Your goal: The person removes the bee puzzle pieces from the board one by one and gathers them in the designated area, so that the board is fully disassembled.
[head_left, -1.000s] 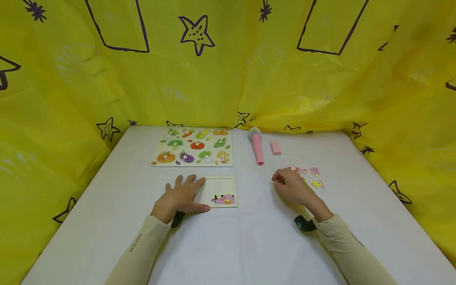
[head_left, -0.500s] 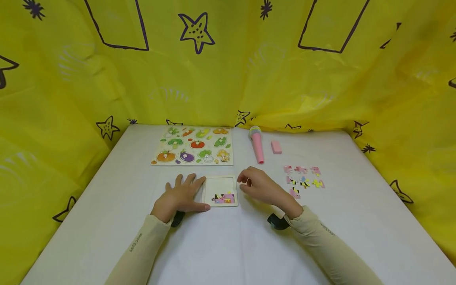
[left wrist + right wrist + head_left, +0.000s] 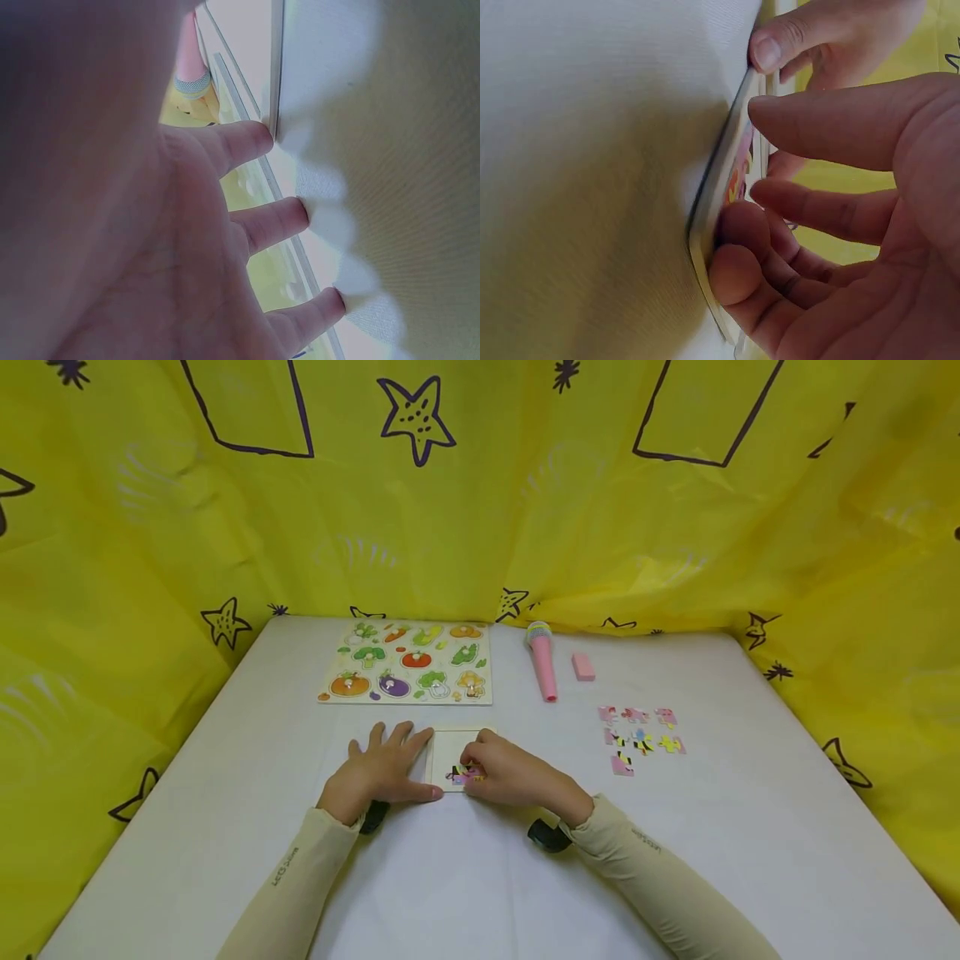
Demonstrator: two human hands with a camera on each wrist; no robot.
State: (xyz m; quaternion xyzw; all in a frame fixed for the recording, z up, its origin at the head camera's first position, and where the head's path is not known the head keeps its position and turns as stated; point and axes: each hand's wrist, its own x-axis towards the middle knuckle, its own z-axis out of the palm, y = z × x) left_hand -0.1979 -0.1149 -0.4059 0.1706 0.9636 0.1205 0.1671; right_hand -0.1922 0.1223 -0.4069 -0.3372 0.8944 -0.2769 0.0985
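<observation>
A small square puzzle tray lies on the white table, with jigsaw pieces joined along its lower edge. My left hand is spread flat beside it; the thumb presses the tray's near corner and the index fingertip touches its far left corner. Over the tray's right side reaches my right hand, partly covering the pieces. In the right wrist view its thumb and index finger stand apart on either side of the printed pieces, while the other fingers bend onto the tray's edge.
Several loose jigsaw pieces lie to the right. Behind the tray is a vegetable peg board. A pink toy microphone and a pink block lie further back. Yellow cloth walls the table's back and sides.
My right hand has moved left from beside the loose pieces to the tray, lowering over the pieces in it. My left hand stays in place.
</observation>
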